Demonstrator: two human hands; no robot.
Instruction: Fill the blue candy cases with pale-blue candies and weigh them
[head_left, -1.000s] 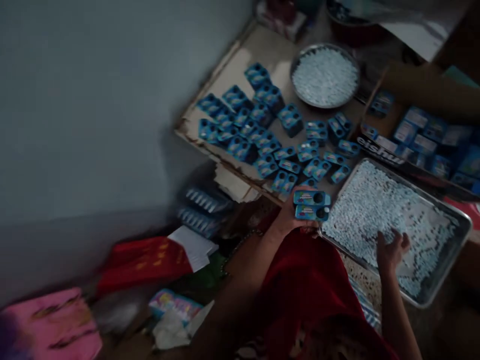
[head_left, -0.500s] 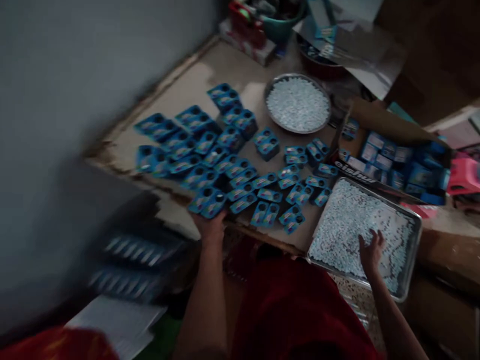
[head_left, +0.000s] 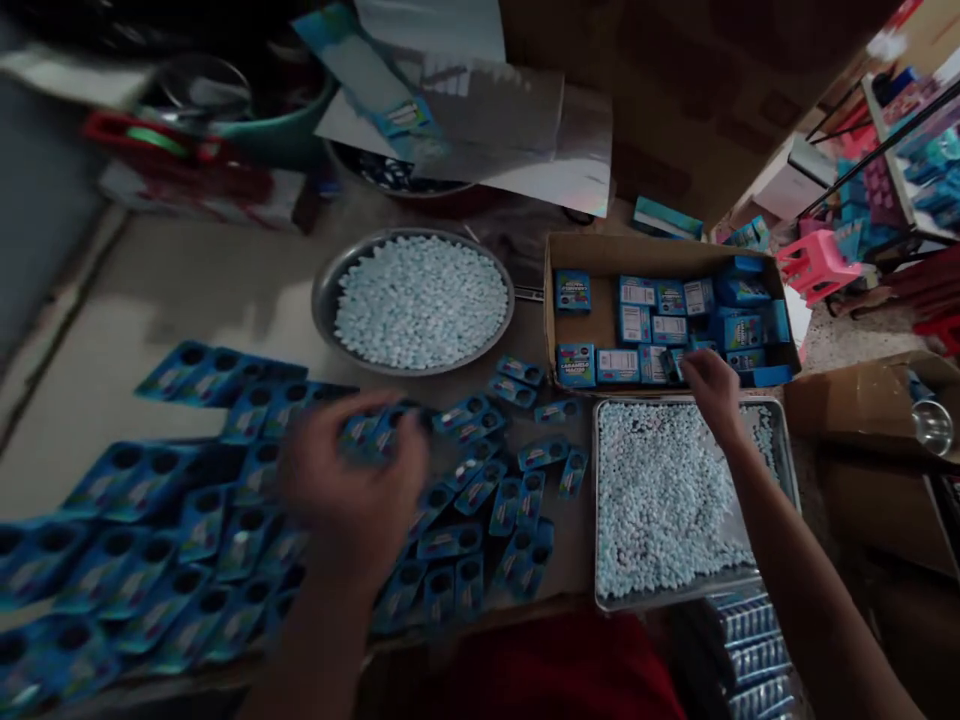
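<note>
Many open blue boxes with round holes (head_left: 480,480) lie spread over the table (head_left: 150,300). My left hand (head_left: 352,490) hovers over them, smeared by motion, with its fingertips at a blue box (head_left: 371,430); I cannot make out whether it grips it. My right hand (head_left: 709,390) reaches over the rectangular metal tray of small pale-blue tablets (head_left: 660,500) to the front edge of a cardboard carton (head_left: 600,255). Its fingers are pinched on a small blue packed box (head_left: 671,362) inside.
A round metal pan of the same tablets (head_left: 420,300) stands behind the boxes. Printed sheets (head_left: 480,110), a green bowl (head_left: 277,130) and a tape dispenser (head_left: 157,150) crowd the back. Brown cartons (head_left: 870,410) and a pink stool (head_left: 817,265) stand to the right.
The view swung from the wall to over the table. My left hand moved from the table's near edge in over the boxes. My right hand left the tablet tray for the carton.
</note>
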